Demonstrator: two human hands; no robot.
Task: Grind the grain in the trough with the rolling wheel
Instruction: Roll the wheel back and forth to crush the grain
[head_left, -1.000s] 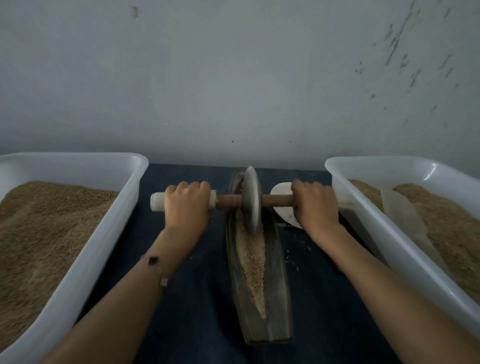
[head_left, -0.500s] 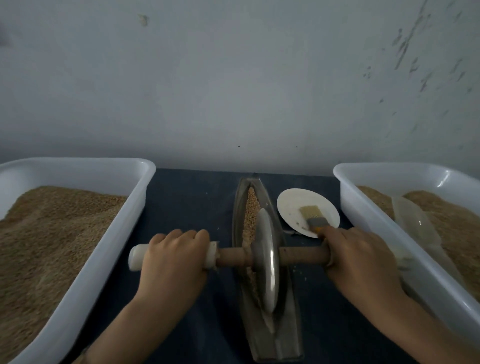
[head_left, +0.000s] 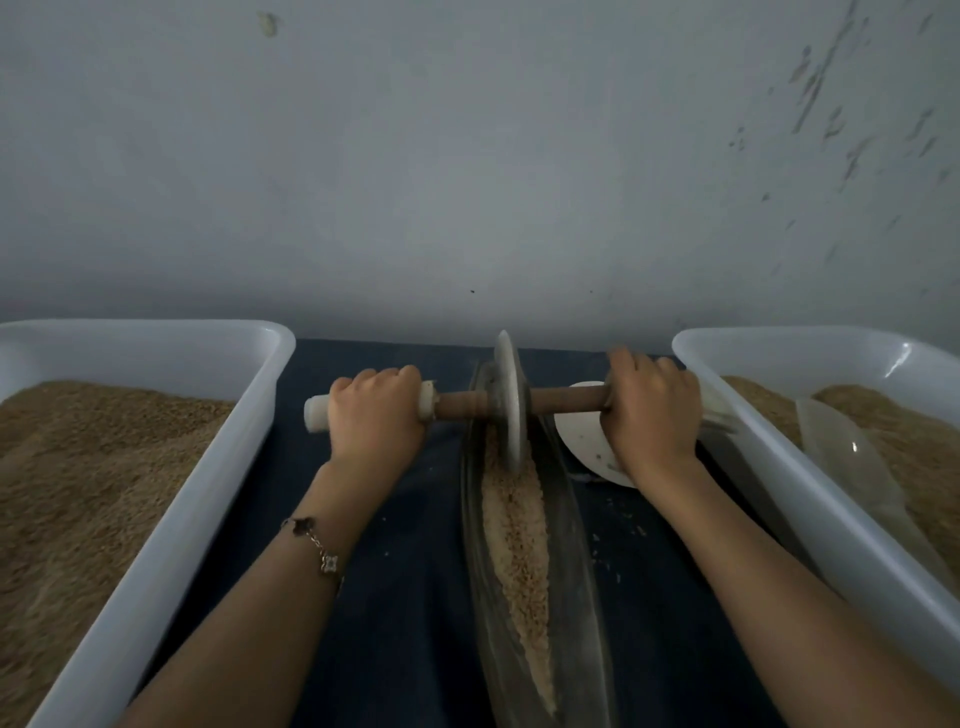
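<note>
Here the long, narrow, boat-shaped dark metal trough (head_left: 535, 597) lies lengthwise on the dark blue cloth-covered bench (head_left: 405, 597), running from the near edge away toward the pale grey wall (head_left: 467, 156). A strip of pale tan cracked grain (head_left: 514, 540) fills the groove of the trough along most of its length. The flat grey disc-shaped rolling wheel (head_left: 509, 400) stands upright on its edge in the far end of the trough, its lower rim down in the grain. A brown wooden axle (head_left: 561, 402) passes through the wheel's centre and sticks out to both sides of the trough. The left hand (head_left: 376, 415) is clenched round the white-capped end of the axle left of the trough, knuckles up, with a thin chain bracelet (head_left: 317, 543) on that wrist. The right hand (head_left: 652, 415) grips the axle's other end right of the trough, fingers curled over the top. Just right of the trough, partly under the right hand, lies a small round white plate (head_left: 584, 439). Scattered grains lie on the cloth near the trough's right side. Well left of the trough stands a large white rectangular plastic tub (head_left: 208, 467) heaped with brown grain, and right of the trough stands a second white plastic tub (head_left: 779, 467) also holding brown grain, with a translucent plastic scoop (head_left: 841, 457) resting in it.
</note>
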